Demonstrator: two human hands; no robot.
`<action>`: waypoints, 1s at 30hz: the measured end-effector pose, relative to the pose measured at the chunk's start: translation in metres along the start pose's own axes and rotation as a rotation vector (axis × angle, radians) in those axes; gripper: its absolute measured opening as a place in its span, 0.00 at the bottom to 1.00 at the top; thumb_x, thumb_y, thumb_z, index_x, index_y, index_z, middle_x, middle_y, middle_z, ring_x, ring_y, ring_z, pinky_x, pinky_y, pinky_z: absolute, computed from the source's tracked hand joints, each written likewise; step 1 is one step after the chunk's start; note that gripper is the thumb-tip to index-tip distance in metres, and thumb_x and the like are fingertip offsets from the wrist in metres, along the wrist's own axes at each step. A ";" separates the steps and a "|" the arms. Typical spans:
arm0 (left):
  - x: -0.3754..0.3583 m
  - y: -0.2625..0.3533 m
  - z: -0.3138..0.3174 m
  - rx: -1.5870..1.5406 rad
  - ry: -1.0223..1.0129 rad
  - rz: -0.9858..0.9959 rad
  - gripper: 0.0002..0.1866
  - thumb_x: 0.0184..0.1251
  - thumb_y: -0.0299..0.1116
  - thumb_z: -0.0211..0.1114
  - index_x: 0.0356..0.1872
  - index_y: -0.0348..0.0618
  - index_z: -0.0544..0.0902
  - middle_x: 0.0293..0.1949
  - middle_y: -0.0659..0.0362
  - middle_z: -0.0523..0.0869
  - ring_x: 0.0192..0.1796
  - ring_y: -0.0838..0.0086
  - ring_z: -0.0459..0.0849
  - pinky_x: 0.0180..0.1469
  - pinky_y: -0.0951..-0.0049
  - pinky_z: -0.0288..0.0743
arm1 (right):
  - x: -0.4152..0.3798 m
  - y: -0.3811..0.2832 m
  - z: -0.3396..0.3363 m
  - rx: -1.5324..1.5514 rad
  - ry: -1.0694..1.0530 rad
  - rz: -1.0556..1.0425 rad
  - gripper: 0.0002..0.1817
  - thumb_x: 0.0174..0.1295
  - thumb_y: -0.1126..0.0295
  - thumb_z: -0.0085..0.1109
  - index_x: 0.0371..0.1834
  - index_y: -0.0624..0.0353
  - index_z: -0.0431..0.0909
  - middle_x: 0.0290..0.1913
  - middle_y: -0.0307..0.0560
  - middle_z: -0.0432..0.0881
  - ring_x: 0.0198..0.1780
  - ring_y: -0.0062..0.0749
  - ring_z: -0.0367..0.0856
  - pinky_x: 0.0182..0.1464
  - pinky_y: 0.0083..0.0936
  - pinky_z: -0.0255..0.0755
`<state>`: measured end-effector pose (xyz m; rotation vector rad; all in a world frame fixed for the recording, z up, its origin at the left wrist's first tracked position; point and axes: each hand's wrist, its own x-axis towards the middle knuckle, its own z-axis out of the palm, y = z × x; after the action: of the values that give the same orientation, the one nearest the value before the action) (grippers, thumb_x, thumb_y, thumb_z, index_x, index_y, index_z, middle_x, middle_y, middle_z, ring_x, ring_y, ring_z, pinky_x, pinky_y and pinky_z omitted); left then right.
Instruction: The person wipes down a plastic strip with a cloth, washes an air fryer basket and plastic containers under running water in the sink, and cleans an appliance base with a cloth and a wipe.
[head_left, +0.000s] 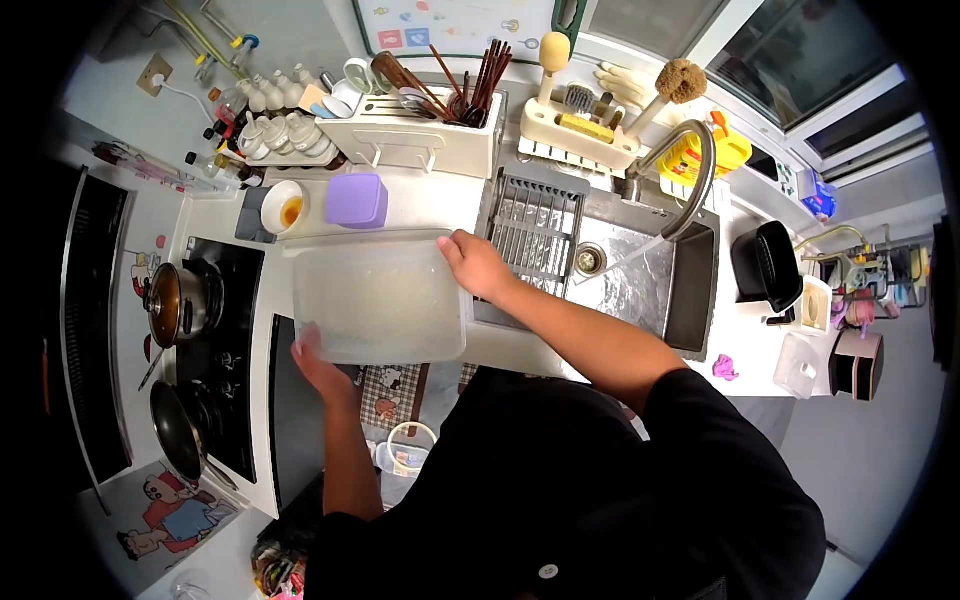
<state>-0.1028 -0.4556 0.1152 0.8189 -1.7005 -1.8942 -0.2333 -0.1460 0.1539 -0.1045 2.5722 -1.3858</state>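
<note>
A large translucent plastic container (385,300) is held in front of me, over the edge of the white counter. My right hand (475,264) grips its upper right corner, thumb on the near face. At the lower left corner, my left hand (322,370) has closed on the container, with part of the fingers showing through the plastic. A purple box (357,201) stands just beyond the container, beside a white bowl (286,208) with brownish liquid in it.
To the right is a metal sink (692,290) with a drying rack (535,215); water streams from the curved tap (708,165). A pot (175,305) and frying pan (178,430) sit on the left stove. Behind stands a chopstick holder (425,140).
</note>
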 end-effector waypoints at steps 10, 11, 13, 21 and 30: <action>0.018 -0.069 -0.044 0.197 -0.255 0.577 0.25 0.80 0.42 0.50 0.65 0.32 0.74 0.59 0.50 0.81 0.66 0.61 0.77 0.74 0.56 0.68 | 0.008 0.035 0.023 0.155 -0.182 0.108 0.43 0.74 0.33 0.41 0.66 0.67 0.75 0.64 0.68 0.79 0.67 0.57 0.76 0.70 0.43 0.69; 0.019 -0.059 -0.039 0.150 -0.218 0.341 0.26 0.81 0.42 0.48 0.66 0.31 0.74 0.61 0.49 0.80 0.67 0.61 0.77 0.74 0.55 0.67 | 0.009 0.053 0.037 0.141 -0.189 0.114 0.46 0.74 0.32 0.41 0.72 0.66 0.70 0.70 0.68 0.74 0.73 0.56 0.72 0.75 0.41 0.65; 0.032 -0.060 -0.044 0.157 -0.236 0.185 0.26 0.81 0.41 0.47 0.65 0.29 0.76 0.64 0.48 0.79 0.67 0.60 0.76 0.75 0.54 0.67 | -0.015 0.039 0.024 0.318 -0.317 0.142 0.50 0.74 0.32 0.43 0.82 0.65 0.53 0.81 0.65 0.58 0.80 0.54 0.60 0.81 0.39 0.55; 0.072 -0.041 -0.042 -0.226 -0.074 -0.151 0.43 0.81 0.62 0.45 0.80 0.36 0.56 0.81 0.48 0.58 0.81 0.53 0.58 0.80 0.46 0.53 | -0.029 0.020 0.006 0.509 -0.263 0.072 0.51 0.77 0.38 0.42 0.82 0.73 0.41 0.83 0.72 0.47 0.84 0.55 0.47 0.83 0.36 0.45; 0.044 -0.203 -0.122 -0.124 -0.961 -1.367 0.21 0.82 0.51 0.49 0.49 0.46 0.81 0.39 0.60 0.82 0.45 0.70 0.83 0.47 0.62 0.79 | -0.203 0.155 -0.146 0.604 -0.032 0.136 0.20 0.78 0.55 0.54 0.56 0.61 0.83 0.47 0.43 0.89 0.46 0.27 0.86 0.51 0.29 0.81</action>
<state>-0.0392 -0.5472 -0.0987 1.3124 -1.4396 -3.7346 -0.0616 0.0926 0.1346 0.1411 1.9820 -2.0030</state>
